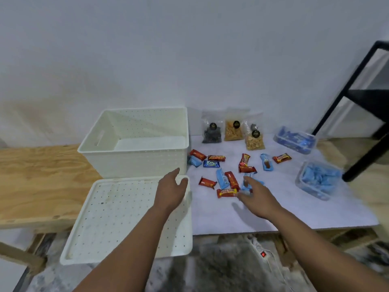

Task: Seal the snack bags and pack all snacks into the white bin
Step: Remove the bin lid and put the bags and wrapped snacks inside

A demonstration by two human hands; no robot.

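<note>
The white perforated bin (136, 159) stands open, nothing visible inside, at the back left of the white mat. Its lid (117, 218) lies flat in front of it. My left hand (170, 192) hovers open over the lid's far right corner. My right hand (255, 199) reaches with spread fingers over a light blue snack bar (251, 183), holding nothing. Several red and blue snack bars (229, 180) lie scattered on the mat. Three clear snack bags (232, 130) with dark, orange and tan contents stand against the wall.
Two clear tubs (294, 140) (317, 180) of blue-wrapped snacks sit at the mat's right. A black metal frame (366, 114) leans at the far right. Bare plywood table (37, 175) extends to the left. A power strip (263, 255) lies on the floor below.
</note>
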